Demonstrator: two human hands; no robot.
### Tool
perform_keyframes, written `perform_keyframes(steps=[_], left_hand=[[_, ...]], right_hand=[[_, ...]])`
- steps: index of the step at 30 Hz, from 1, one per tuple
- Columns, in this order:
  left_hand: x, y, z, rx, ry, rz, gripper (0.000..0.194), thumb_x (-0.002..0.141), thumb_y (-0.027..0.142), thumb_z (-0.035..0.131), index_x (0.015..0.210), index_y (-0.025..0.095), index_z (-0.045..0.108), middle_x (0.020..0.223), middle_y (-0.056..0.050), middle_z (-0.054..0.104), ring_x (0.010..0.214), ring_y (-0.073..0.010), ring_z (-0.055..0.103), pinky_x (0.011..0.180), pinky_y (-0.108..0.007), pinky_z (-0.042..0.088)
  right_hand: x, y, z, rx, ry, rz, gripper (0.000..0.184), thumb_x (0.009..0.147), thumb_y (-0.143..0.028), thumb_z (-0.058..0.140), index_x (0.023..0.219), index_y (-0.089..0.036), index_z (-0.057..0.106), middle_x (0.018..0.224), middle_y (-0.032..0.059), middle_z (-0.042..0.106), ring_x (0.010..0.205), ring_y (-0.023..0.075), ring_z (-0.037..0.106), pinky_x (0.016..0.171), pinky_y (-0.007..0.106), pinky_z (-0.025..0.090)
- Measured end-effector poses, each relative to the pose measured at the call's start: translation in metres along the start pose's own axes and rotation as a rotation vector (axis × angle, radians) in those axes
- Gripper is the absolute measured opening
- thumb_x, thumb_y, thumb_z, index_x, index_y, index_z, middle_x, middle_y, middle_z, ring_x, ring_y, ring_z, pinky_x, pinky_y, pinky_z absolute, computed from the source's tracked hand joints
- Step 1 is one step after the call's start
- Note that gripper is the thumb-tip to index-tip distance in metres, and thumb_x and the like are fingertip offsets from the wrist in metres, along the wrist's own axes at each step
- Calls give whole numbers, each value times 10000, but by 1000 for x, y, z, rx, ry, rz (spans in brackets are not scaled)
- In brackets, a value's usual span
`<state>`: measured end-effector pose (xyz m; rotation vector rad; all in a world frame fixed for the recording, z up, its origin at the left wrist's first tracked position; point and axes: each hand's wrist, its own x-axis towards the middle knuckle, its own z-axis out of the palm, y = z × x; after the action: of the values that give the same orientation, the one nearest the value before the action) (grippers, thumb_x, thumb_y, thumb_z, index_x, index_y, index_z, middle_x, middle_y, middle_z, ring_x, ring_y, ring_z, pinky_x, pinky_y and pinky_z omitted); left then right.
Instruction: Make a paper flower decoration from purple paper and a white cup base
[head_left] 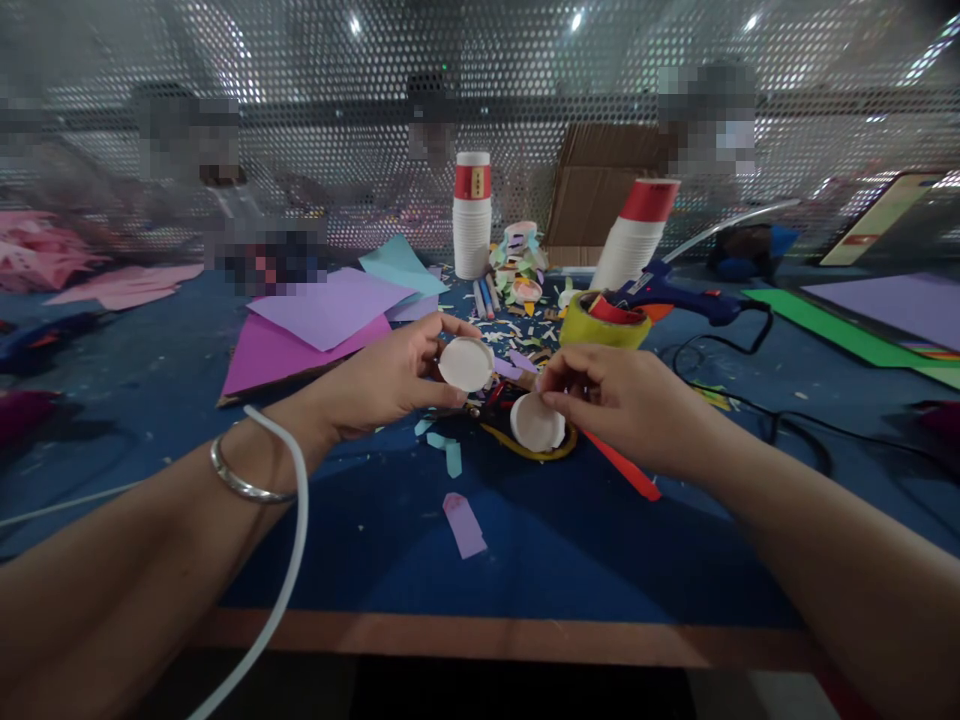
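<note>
My left hand grips a small round white paper disc between thumb and fingers, its flat face turned toward me. In my right hand is a second white paper disc with a slightly raised, uneven rim, pinched at its upper right edge. The two discs are apart, side by side above the table. Behind and below them lie scissors, partly hidden, with a yellow and black handle. A red strip lies under my right hand. Purple and light blue paper scraps are nearer to me.
Stacked paper cups stand at the back, with another leaning stack to the right. A blue glue gun with a black cord rests by a yellow tape roll. Coloured sheets lie left; a white cable crosses my left wrist.
</note>
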<state>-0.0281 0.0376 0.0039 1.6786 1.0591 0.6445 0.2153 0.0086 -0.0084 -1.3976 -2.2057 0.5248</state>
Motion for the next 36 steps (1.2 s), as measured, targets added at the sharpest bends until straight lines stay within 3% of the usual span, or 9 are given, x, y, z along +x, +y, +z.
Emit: perform_keyframes(steps=[6, 10, 15, 24, 36], left_hand=[[-1, -5, 3, 217, -102, 76, 548, 695, 199, 748, 1205, 236, 549, 1090, -50, 682, 1019, -230, 666, 858, -377, 527], [-4, -4, 13, 192, -89, 109, 519, 686, 192, 750, 1171, 229, 569, 1096, -54, 701, 1020, -245, 678, 847, -386, 539], [-7, 0, 25, 200, -132, 128, 502, 680, 167, 754, 1154, 212, 596, 1099, -47, 714, 999, -245, 686, 823, -368, 537], [-15, 3, 33, -10, -234, 53, 441, 680, 110, 735, 1079, 213, 576, 1069, -42, 701, 1016, -251, 683, 850, -375, 531], [-18, 9, 38, -269, -294, -25, 370, 725, 149, 790, 1011, 165, 556, 988, -10, 628, 923, -155, 598, 842, -307, 456]], right_hand=[[-2, -1, 0, 60, 123, -64, 49, 845, -189, 612, 840, -224, 645, 761, -6, 680, 624, 131, 580, 577, 268, 428], [-4, -4, 1, 61, 190, -118, 52, 850, -182, 608, 837, -226, 631, 786, 6, 675, 636, 137, 577, 588, 272, 439], [-7, -11, 5, 56, 173, -205, 66, 862, -159, 589, 856, -215, 622, 811, 10, 663, 671, 134, 579, 611, 271, 444], [-6, -13, 8, 61, 120, -228, 83, 862, -140, 574, 836, -216, 593, 810, 11, 645, 690, 140, 585, 631, 278, 456], [-5, -11, 12, 24, 163, -302, 66, 838, -114, 591, 816, -176, 596, 779, 3, 623, 681, 117, 564, 629, 254, 428]])
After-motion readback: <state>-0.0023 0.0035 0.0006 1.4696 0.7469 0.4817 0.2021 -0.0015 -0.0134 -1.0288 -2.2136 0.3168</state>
